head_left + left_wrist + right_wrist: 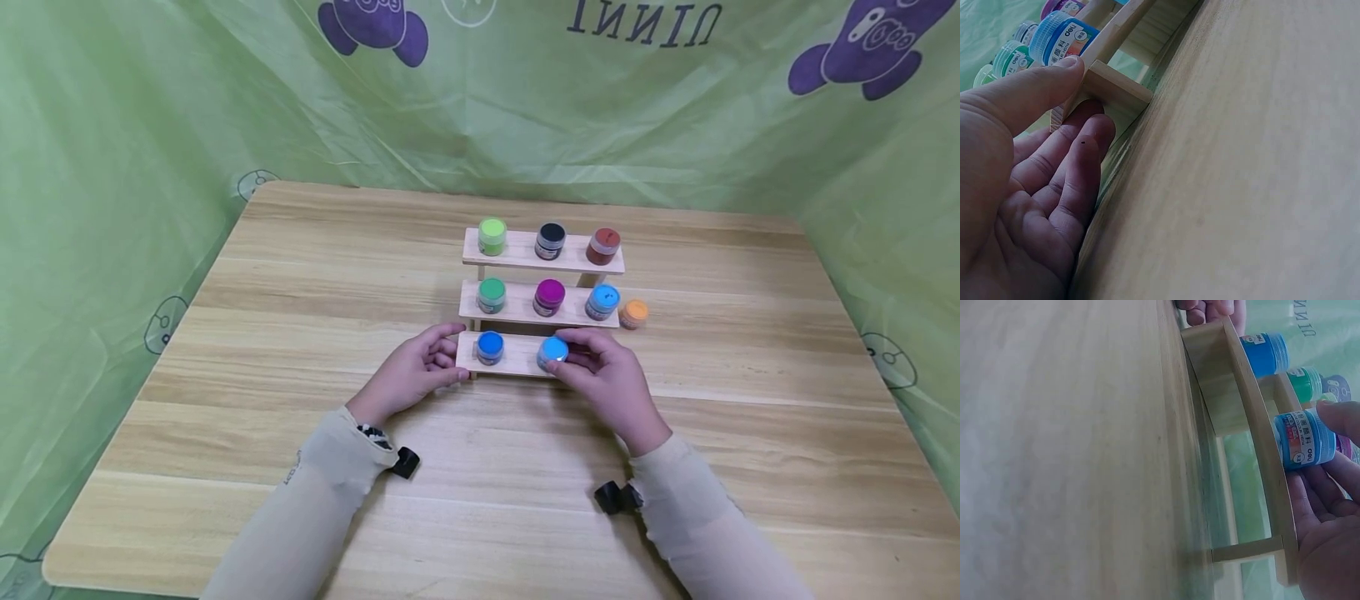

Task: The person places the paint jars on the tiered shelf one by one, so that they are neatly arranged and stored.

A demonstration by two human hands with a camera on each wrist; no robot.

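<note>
A wooden three-step display rack stands on the table, with paint jars along its steps. My left hand grips the left end of the lowest step; in the left wrist view its thumb lies on the board's edge and the other fingers curl beneath. With thumb and fingers, my right hand pinches a light blue paint jar at the middle of that step. The jar's base is close to the board; contact is hard to tell. A darker blue jar sits on the same step, near the left end.
Green, magenta and blue jars stand on the middle step; light green, black and brownish-red ones on the top step. An orange-lidded jar is on the wooden table, right of the rack. Green cloth hangs behind.
</note>
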